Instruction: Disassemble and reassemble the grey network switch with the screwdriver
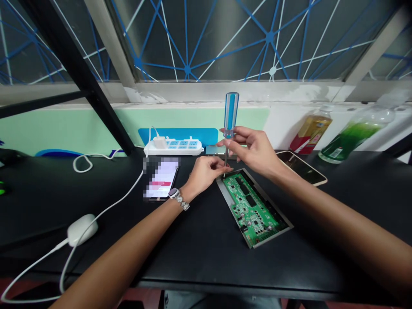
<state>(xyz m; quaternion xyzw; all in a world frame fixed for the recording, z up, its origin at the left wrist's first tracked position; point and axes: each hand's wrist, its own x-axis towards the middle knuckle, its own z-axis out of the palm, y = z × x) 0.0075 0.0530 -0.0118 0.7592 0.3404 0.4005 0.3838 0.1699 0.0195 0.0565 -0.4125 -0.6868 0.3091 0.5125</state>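
Observation:
A screwdriver (231, 112) with a clear and blue handle stands nearly upright, its tip at the far left corner of a green circuit board (247, 206). The board sits in a metal frame on the black table. My right hand (252, 148) is closed around the lower end of the handle, thumb and fingers pinching it. Low on the shaft, my left hand (207, 174) is closed, its thumb and fingertips pinched about the metal just above the board's corner. Whatever lies under the tip is too small to make out. A watch (175, 194) is on my left wrist.
Left of the board lies a lit phone (162, 178); a dark phone (302, 168) is to the right. Behind are a white power strip (174, 146) and two bottles (312, 128). A white cable runs past a white adapter (83, 229) on the left.

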